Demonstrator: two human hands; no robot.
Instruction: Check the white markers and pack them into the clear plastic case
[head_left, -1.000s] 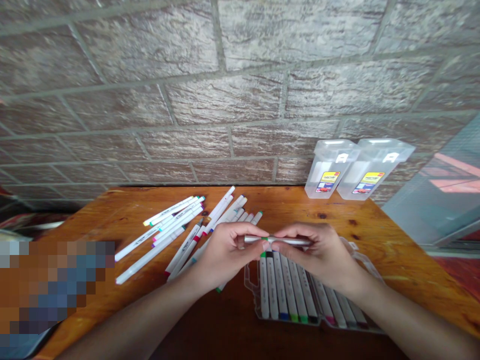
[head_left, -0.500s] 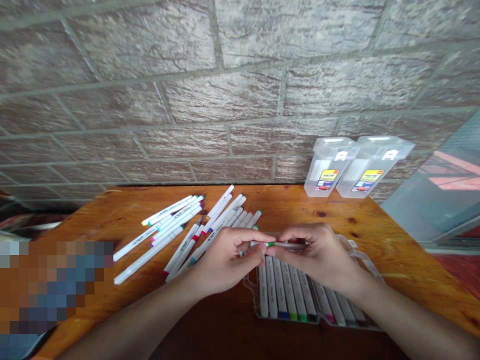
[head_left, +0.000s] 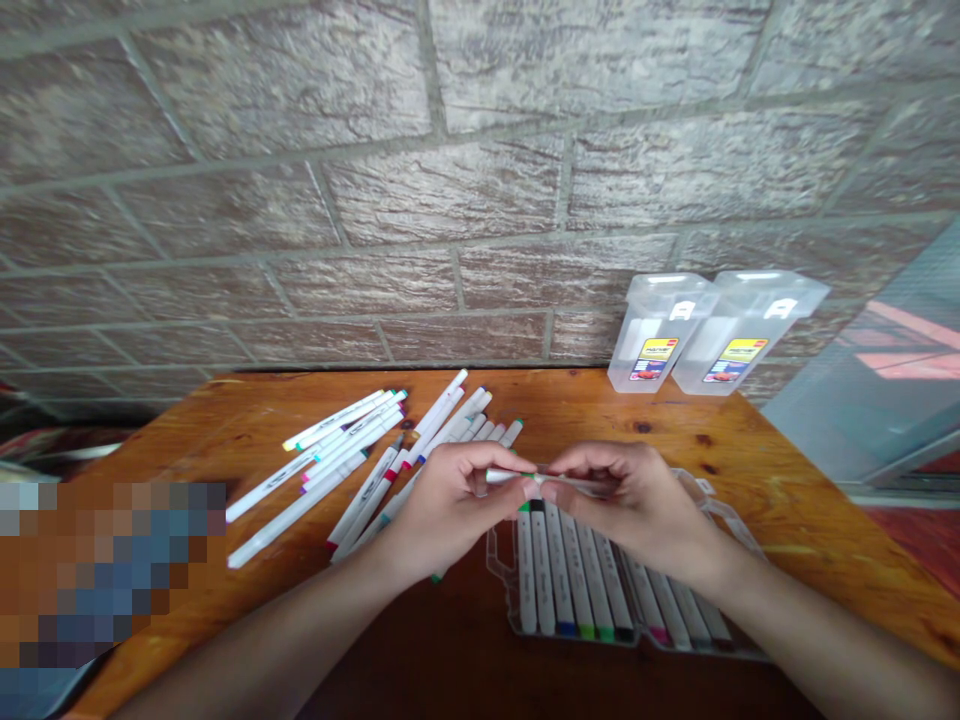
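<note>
And there, the left hand [head_left: 450,510] and right hand [head_left: 637,510] are both pinching one white marker [head_left: 540,479], gripped from either side so it lies level across the gap, just above the clear tray [head_left: 501,580] on the bench [head_left: 675,435].

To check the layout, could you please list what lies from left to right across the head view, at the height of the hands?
loose white markers → left hand → held marker → right hand → clear tray rim
</note>
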